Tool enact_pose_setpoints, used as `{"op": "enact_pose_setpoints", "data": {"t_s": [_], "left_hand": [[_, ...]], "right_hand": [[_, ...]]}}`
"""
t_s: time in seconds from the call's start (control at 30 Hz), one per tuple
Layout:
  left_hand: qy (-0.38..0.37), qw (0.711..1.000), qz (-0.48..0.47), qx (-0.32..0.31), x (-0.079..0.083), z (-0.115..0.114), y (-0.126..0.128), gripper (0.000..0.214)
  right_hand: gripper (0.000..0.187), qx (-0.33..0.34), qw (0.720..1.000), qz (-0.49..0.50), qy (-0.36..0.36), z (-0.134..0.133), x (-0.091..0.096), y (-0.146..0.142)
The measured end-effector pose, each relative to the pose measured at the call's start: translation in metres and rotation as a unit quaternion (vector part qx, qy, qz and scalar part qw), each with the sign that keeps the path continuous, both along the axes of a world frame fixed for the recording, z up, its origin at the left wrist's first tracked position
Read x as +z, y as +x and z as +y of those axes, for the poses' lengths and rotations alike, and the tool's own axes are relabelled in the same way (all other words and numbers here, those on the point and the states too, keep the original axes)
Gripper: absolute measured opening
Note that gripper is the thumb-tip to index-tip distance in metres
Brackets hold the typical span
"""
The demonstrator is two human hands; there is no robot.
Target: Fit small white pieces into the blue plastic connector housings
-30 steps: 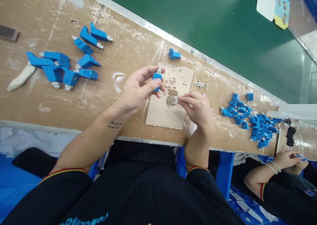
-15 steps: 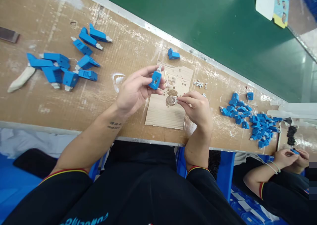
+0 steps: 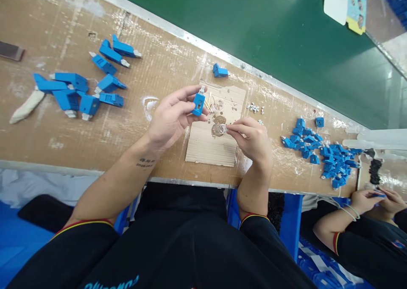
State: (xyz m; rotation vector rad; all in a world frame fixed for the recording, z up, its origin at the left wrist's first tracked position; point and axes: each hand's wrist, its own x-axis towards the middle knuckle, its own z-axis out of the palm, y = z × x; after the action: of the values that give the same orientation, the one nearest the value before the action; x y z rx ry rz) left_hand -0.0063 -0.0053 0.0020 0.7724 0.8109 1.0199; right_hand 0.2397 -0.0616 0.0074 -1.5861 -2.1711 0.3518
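Observation:
My left hand [image 3: 170, 117] is closed round a small blue plastic part [image 3: 199, 104] with a pale tip pointing up and a slot in its face. It is raised over the left edge of a stained cardboard piece [image 3: 211, 151]. My right hand [image 3: 252, 138] is closed in a pinch at the rim of a small clear round container [image 3: 221, 129] above the cardboard. Whatever lies between those fingertips is too small to make out. A few thin sticks [image 3: 208, 101] lie on the cardboard beside the left fingers. Small whitish pieces [image 3: 253, 107] are scattered beyond the right hand.
Blue parts with pale tips [image 3: 110, 83] lie spread on the left, near a pale tapered object [image 3: 28, 106]. One blue part [image 3: 220, 70] sits beyond the cardboard. More blue parts [image 3: 338, 164] are heaped at right. A co-worker's hands [image 3: 378, 202] are at far right.
The blue part in my left hand has turned slightly more upright. My right hand keeps its pinch at the clear container. The view has shifted a little.

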Motion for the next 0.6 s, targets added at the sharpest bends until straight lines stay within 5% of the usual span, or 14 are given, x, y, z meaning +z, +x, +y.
{"op": "enact_pose_setpoints", "data": {"t_s": [0.23, 0.6], "left_hand": [[0.032, 0.995, -0.062, -0.066, -0.015, -0.01, 0.009, 0.036], [0.027, 0.985, -0.113, -0.127, -0.023, -0.02, 0.017, 0.04]], "right_hand": [[0.014, -0.071, 0.961, 0.212, 0.164, -0.006, -0.001, -0.012], [0.009, -0.013, 0.937, 0.308, 0.162, -0.003, -0.007, -0.044]]}}
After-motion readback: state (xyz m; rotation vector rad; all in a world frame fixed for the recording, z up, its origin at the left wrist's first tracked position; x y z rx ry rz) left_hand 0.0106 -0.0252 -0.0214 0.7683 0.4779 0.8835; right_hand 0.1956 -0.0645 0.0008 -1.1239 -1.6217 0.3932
